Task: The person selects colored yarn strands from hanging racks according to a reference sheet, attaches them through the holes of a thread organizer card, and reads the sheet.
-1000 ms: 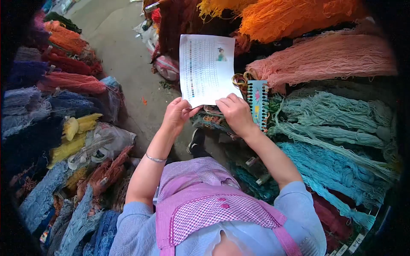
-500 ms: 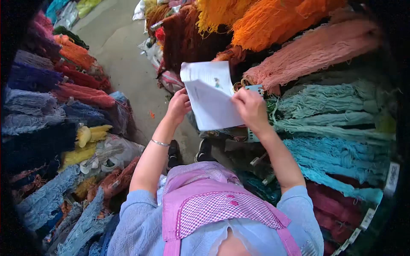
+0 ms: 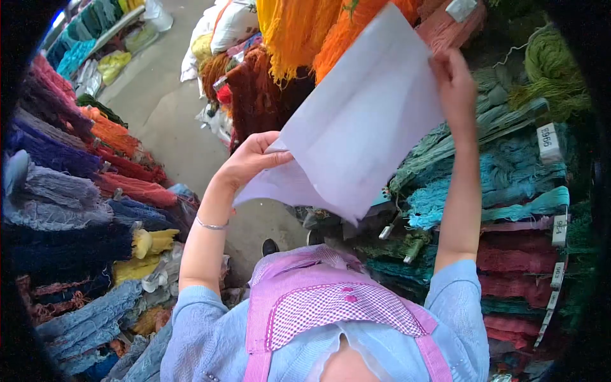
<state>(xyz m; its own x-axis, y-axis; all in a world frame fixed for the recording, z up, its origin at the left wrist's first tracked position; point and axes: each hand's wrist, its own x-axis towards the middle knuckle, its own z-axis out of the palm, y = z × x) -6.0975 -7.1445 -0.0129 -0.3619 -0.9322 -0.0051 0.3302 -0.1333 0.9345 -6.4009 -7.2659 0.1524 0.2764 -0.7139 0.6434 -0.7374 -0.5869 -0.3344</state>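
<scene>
We grasp the white papers (image 3: 363, 121) with both hands in the head view: our left hand (image 3: 259, 156) pinches them near the left edge, our right hand (image 3: 455, 86) holds the upper right edge. They hang spread beyond our pink apron (image 3: 270, 296), between orange yarn (image 3: 347, 32) and turquoise yarn (image 3: 493, 175).

A white tag (image 3: 560, 230) reads 964; the lower tag (image 3: 558, 274), apparently 963.

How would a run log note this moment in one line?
left hand: pinching paper | right hand: holding paper's right edge | paper: bent | surroundings: coloured yarn on both sides
</scene>
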